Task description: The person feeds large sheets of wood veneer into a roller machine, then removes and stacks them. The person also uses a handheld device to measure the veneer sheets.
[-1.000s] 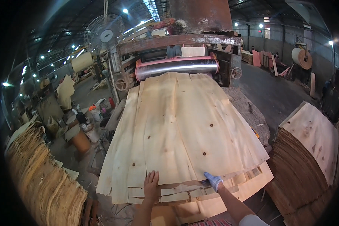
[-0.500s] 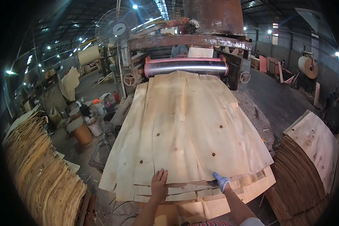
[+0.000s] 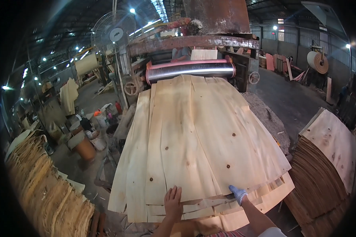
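A pile of wide, pale wood veneer sheets (image 3: 186,142) lies in front of me, its far end up against a shiny metal roller (image 3: 190,72). My bare left hand (image 3: 173,202) rests on the top sheet near its front edge, fingers stretched out flat. To its right, my right hand (image 3: 239,195) wears a bluish glove and pinches the front edge of the veneer. Its thumb lies on top, while the other fingers are mostly hidden under the edge. Below that edge, more uneven sheets (image 3: 229,219) stick out toward me.
Tall veneer stacks stand at the left (image 3: 47,189) and right (image 3: 320,181). Buckets (image 3: 97,140) and a brown drum (image 3: 83,146) sit on the floor at left. Handwheels (image 3: 131,88) flank the roller under a heavy frame (image 3: 197,43). A large fan (image 3: 115,33) stands behind at left.
The view has shifted a little, so the scene sits slightly differently in the picture. Both hands keep about the same places on the veneer.
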### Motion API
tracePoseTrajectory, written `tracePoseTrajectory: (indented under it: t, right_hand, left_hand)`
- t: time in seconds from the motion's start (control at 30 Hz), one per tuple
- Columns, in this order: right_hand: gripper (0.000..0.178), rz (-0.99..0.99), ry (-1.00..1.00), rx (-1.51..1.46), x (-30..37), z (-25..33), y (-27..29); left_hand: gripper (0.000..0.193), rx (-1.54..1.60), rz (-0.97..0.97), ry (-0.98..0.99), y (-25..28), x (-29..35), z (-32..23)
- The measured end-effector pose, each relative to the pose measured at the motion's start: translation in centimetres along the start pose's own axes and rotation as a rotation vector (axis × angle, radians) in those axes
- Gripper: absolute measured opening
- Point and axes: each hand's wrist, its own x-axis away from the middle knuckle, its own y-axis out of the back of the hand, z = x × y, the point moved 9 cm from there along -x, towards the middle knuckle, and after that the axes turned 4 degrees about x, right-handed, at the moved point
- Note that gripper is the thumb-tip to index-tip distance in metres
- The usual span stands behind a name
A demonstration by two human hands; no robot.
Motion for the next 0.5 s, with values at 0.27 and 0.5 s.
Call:
tracePoseTrajectory:
  t: [0.27,0.5]
  right_hand:
    - [0.048,-0.011,0.024,0.025,1.0,0.0,1.6]
    - [0.038,-0.072,0.149,-0.007,3.5,4.4,-0.5]
  left_hand:
    - [0.060,0.056,-0.038,0.023,-1.3,0.7,-0.3]
    - [0.054,0.027,-0.095,-0.011,0.5,-0.2,0.9]
